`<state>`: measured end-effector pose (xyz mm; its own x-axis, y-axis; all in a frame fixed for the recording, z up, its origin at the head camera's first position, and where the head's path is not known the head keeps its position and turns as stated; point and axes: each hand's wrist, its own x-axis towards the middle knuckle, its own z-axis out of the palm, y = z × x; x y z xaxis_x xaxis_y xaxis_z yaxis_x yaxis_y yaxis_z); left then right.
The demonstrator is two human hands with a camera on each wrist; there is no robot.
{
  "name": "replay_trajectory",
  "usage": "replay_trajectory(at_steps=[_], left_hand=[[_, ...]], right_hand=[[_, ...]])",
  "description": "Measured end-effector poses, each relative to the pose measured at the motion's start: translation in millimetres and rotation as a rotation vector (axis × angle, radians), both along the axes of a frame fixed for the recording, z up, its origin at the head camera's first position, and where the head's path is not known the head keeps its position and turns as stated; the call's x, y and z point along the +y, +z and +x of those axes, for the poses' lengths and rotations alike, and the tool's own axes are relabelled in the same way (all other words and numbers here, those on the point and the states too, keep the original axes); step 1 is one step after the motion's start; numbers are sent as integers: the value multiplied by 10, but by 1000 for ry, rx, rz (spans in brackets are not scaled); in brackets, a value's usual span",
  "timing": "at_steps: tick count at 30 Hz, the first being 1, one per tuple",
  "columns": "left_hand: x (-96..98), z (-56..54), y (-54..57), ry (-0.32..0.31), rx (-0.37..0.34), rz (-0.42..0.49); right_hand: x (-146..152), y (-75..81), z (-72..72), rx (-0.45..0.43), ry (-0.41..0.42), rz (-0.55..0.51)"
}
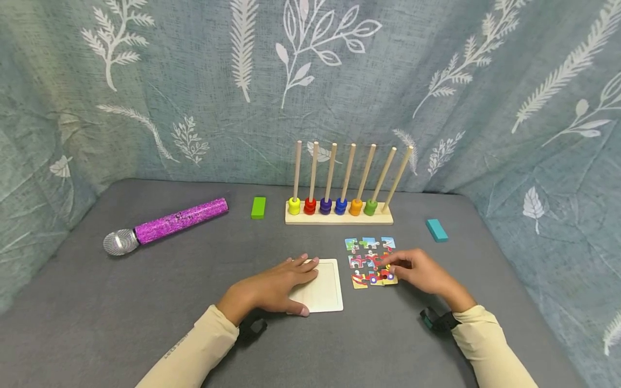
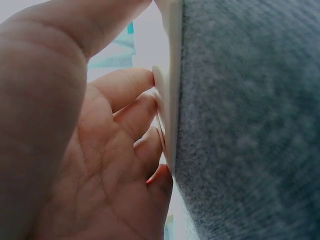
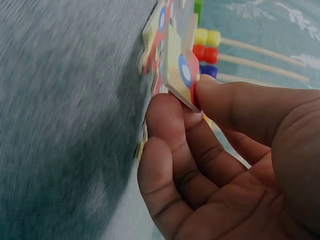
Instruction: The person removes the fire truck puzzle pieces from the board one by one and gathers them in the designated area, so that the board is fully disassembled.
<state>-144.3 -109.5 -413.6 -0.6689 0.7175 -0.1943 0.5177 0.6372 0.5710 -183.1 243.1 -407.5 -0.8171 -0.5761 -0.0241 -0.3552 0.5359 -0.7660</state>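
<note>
My left hand (image 1: pixel 283 284) rests with spread fingers on a square, pale wooden puzzle tray (image 1: pixel 326 286) in the head view. In the left wrist view its fingertips touch the tray's surface, and the thumb lies by the tray's edge. To the right, several picture puzzle pieces (image 1: pixel 357 262) lie loosely in rows on the table. My right hand (image 1: pixel 423 274) is at the right side of them. The right wrist view shows its thumb and fingers pinching a yellow and red puzzle piece (image 3: pixel 175 67) with a blue wheel, tilted up off the table.
Behind the pieces stands a wooden peg rack (image 1: pixel 339 218) with coloured beads on upright pegs. A green block (image 1: pixel 259 207) and a glittery purple microphone (image 1: pixel 181 217) lie to the left, a teal block (image 1: pixel 437 230) to the right. A patterned curtain (image 1: pixel 204 81) hangs behind the grey table (image 1: pixel 160 307).
</note>
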Motion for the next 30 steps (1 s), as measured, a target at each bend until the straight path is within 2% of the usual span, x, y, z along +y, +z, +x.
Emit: replay_trajectory(at_steps=[13, 23, 27, 30], left_hand=[[-47, -9, -6, -6, 6, 4], [-38, -39, -4, -7, 15, 14], [-55, -56, -14, -13, 27, 31], [-97, -82, 1, -14, 76, 60]], right_hand=[[60, -9, 3, -64, -32, 85], [110, 16, -46, 49, -93, 115], [128, 99, -94, 61, -132, 131], [142, 192, -141, 55, -147, 157]])
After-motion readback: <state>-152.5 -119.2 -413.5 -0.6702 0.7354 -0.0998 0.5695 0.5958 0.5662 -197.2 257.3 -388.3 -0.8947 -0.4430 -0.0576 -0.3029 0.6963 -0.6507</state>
